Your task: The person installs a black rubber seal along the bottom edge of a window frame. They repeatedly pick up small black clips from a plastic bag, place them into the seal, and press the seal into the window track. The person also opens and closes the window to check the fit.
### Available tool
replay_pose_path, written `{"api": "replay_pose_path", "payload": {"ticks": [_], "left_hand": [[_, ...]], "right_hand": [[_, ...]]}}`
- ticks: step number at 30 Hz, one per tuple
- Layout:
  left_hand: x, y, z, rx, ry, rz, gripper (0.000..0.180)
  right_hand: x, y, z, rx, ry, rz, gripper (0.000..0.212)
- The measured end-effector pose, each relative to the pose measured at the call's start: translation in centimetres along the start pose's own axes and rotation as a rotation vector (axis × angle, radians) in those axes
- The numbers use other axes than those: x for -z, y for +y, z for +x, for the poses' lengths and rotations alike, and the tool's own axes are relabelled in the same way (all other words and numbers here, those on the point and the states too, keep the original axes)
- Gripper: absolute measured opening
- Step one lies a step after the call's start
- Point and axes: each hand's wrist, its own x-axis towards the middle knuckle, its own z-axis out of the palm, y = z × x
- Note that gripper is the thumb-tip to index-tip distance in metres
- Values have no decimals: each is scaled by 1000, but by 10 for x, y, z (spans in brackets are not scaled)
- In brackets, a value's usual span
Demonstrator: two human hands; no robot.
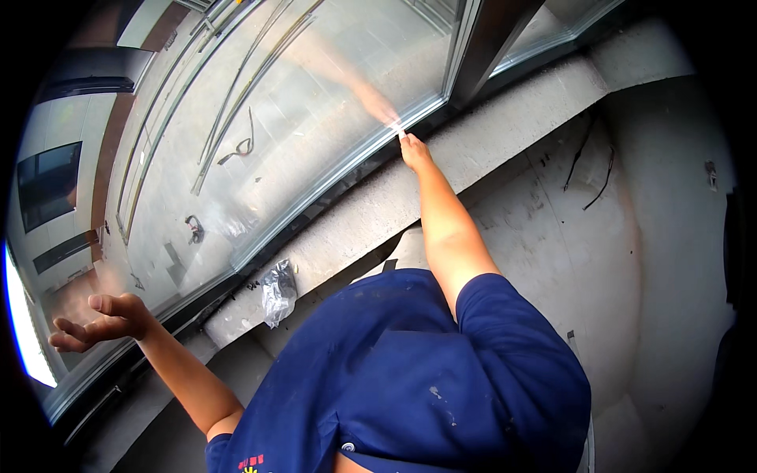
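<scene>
My right arm reaches out to the lower edge of a large glass pane (315,118). There, my right hand (414,151) has its fingers drawn together against the metal window frame (339,167). Something small and pale shows at the fingertips, too small to name, and the arm's reflection meets it in the glass. Off to the left, my left hand (102,322) is raised beside the glass with its fingers apart and nothing in them.
A concrete ledge (520,126) runs below the frame, with a crumpled clear plastic bag (278,292) at its left part. A dark upright post (493,47) stands right of my right hand. Dark wires (605,180) lie at the right. Long pipes or rods (236,102) appear in the glass.
</scene>
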Motion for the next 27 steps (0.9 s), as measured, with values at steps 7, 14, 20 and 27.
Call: {"api": "replay_pose_path", "payload": {"ticks": [7,14,20,27], "left_hand": [[-3,-3,-7,-1,-25,-8,56],[-6,-4,-9,22,-16,-21,56],[-3,-1,-6,9,-26,6,56],[-7,-3,-11,25,1,-38,54]], "right_hand": [[-8,15,8,26,9,95,67],[-7,24,25,-15,-67,100,65],[0,19,17,-300,-344,498,61],[-20,23,14,-7,-133,247,59]]}}
